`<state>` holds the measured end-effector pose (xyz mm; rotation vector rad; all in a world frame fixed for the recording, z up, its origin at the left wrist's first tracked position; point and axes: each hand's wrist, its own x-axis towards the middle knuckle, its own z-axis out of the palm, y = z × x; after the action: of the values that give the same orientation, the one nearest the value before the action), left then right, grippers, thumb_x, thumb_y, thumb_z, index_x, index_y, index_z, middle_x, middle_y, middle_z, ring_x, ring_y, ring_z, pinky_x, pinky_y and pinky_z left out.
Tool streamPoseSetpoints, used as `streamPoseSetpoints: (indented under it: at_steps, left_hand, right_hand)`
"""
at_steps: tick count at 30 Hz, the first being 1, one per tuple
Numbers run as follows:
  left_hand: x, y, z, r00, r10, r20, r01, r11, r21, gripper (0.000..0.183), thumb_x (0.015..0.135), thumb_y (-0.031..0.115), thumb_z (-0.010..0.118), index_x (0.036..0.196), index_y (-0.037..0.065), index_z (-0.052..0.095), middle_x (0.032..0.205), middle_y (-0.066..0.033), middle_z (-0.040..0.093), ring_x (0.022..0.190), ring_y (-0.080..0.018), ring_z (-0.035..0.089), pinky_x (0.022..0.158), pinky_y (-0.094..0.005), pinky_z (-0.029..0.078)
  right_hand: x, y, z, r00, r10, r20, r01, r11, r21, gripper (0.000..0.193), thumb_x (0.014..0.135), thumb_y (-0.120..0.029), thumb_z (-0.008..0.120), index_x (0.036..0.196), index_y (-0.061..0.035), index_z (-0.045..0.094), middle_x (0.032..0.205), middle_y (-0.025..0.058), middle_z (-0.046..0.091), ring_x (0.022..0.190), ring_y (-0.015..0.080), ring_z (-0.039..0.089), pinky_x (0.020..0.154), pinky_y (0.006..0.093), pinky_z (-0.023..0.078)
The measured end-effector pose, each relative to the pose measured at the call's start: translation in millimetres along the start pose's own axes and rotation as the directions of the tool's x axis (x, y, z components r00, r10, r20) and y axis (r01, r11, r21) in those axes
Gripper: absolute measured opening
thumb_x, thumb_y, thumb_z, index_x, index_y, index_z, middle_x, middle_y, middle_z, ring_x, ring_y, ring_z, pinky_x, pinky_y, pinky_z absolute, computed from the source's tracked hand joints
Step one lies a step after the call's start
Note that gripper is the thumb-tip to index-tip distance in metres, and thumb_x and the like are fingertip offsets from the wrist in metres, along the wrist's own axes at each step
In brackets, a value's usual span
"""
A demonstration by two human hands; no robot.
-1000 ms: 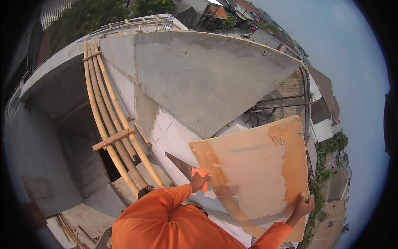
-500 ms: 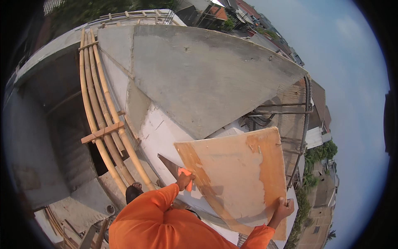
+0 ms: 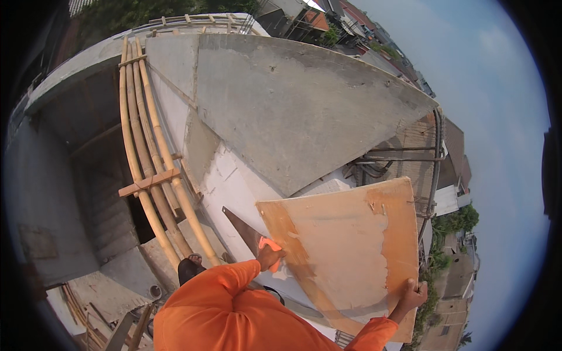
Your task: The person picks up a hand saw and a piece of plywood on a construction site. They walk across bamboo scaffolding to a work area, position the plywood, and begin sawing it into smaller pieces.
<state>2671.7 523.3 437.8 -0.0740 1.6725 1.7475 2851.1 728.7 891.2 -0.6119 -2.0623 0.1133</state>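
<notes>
My left hand (image 3: 270,257) is closed round the orange handle of a hand saw (image 3: 240,227). The saw's dark blade points away and to the left over a white surface, and my knuckles are next to the board's left edge. With fingers and thumb, my right hand (image 3: 413,294) grips the right edge of a plywood board (image 3: 333,245). Orange-brown along its sides and coated pale in the middle, the board lies tilted in front of me. Whether its far edge rests on anything is hard to tell.
A large grey panel (image 3: 293,99) lies beyond. On the left, bamboo poles (image 3: 153,169) joined by wooden crosspieces run beside a deep stairwell opening (image 3: 99,193). My foot (image 3: 190,266) is by the poles' near end. Metal bars (image 3: 404,155) and a drop with rooftops lie right.
The board has shifted slightly right with my right hand, and my left hand with the saw has moved a little right too. Both grips are unchanged; the whole view has shifted slightly.
</notes>
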Motion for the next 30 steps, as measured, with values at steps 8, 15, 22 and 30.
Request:
streamPoseSetpoints:
  at_steps: [8, 15, 22, 30]
  left_hand:
    - [-14.9, 17.2, -16.8, 0.933, -0.319, 0.169, 0.359, 0.864, -0.352, 0.041, 0.078, 0.026, 0.071, 0.099, -0.007, 0.059, 0.083, -0.0139, 0.065, 0.073, -0.0239, 0.064, 0.063, -0.0374, 0.051]
    - [-5.5, 31.2, -42.8, 0.988, -0.149, 0.048, 0.157, 0.919, -0.363, 0.033, 0.081, 0.021, 0.069, 0.103, -0.001, 0.057, 0.088, -0.0093, 0.062, 0.07, -0.0226, 0.062, 0.063, -0.0363, 0.052]
    - [-5.1, 71.1, -97.9, 0.996, -0.093, 0.019, 0.092, 0.912, -0.4, 0.03, 0.087, 0.02, 0.063, 0.111, 0.005, 0.054, 0.101, -0.0079, 0.059, 0.082, -0.0272, 0.063, 0.065, -0.0383, 0.053]
    - [-7.1, 112.7, -112.3, 0.999, -0.026, -0.035, 0.007, 0.892, -0.452, 0.024, 0.088, 0.019, 0.063, 0.105, 0.003, 0.057, 0.089, -0.006, 0.06, 0.068, -0.0205, 0.062, 0.061, -0.0335, 0.053]
  right_hand:
    - [-44.4, -13.3, 29.1, 0.999, -0.029, 0.035, 0.034, 0.988, -0.151, 0.067, 0.067, -0.05, 0.081, 0.061, -0.0052, 0.031, 0.058, 0.001, 0.025, 0.053, 0.0156, 0.027, 0.047, 0.032, 0.023]
    - [-89.9, 4.9, 48.2, 0.997, 0.061, -0.055, -0.066, 0.993, -0.103, 0.062, 0.063, -0.043, 0.082, 0.06, -0.0036, 0.034, 0.057, 0.0048, 0.03, 0.053, 0.0187, 0.03, 0.047, 0.0352, 0.026]
    - [-99.5, -13.9, 61.8, 0.981, 0.136, -0.136, -0.132, 0.991, 0.035, 0.059, 0.063, -0.037, 0.081, 0.06, -0.0038, 0.033, 0.057, 0.0049, 0.029, 0.053, 0.0185, 0.028, 0.047, 0.0344, 0.025]
    - [-82.3, -4.6, 57.0, 0.975, 0.16, -0.151, -0.157, 0.987, 0.033, 0.067, 0.077, -0.055, 0.072, 0.059, -0.0051, 0.031, 0.058, 0.001, 0.028, 0.055, 0.0141, 0.028, 0.049, 0.0337, 0.025]
